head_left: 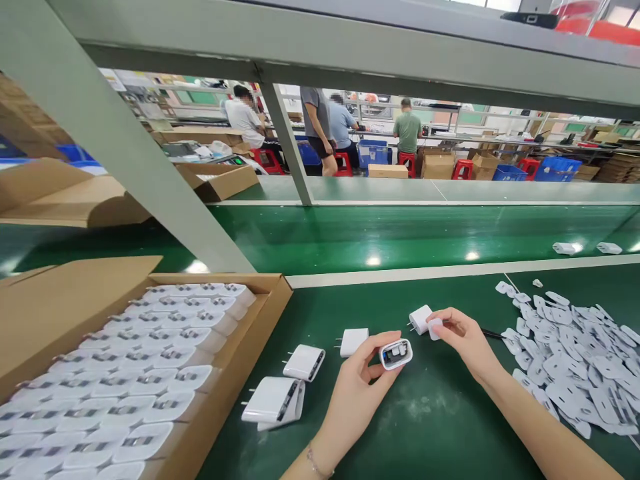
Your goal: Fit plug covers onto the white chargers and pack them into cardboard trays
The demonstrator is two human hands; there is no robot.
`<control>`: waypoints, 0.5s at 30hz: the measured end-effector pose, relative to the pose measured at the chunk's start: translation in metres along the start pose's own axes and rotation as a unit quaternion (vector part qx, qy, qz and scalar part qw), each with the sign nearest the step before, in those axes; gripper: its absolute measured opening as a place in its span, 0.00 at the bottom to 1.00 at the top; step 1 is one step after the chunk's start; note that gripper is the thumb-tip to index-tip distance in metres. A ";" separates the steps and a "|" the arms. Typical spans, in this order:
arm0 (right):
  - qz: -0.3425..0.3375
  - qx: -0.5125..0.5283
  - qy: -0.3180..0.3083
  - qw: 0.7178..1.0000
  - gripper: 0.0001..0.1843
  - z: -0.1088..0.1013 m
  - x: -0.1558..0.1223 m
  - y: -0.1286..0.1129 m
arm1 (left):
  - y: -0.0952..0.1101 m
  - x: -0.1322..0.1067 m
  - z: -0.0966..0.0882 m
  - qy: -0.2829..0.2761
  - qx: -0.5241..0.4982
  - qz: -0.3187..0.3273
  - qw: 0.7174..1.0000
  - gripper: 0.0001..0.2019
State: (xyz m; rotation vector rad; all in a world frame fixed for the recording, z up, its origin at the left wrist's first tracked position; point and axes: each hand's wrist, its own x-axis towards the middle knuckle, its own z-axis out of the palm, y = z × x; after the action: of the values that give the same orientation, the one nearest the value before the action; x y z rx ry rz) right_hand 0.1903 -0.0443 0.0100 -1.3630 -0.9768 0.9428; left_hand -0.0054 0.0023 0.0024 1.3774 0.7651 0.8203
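Between the thumb and fingers of my left hand is a white charger housing, its open end turned up toward me with dark and metal parts showing inside. My right hand pinches a small white end cap close to another white charger on the table. Left of my left hand lie more white chargers with metal prongs: one right behind the fingers, another farther left, and a stacked pair nearer me.
A cardboard box at left holds rows of white chargers. Loose white caps lie heaped at right. Behind runs a green conveyor belt carrying two white pieces. A slanted metal post rises at left. Several people sit or stand beyond.
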 end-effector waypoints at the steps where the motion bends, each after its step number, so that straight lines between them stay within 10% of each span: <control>1: -0.016 -0.022 -0.004 1.000 0.12 0.000 -0.001 0.000 | 0.002 -0.001 0.001 0.001 0.006 -0.001 1.000 0.14; 15: -0.027 0.079 -0.119 0.989 0.17 0.006 -0.013 -0.010 | 0.001 0.003 0.003 -0.001 0.008 -0.013 1.000 0.13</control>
State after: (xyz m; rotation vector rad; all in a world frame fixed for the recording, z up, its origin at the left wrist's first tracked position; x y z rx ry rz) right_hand 0.1805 -0.0550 0.0198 -1.1036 -1.0868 1.1350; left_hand -0.0013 0.0028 0.0037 1.3807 0.7878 0.7932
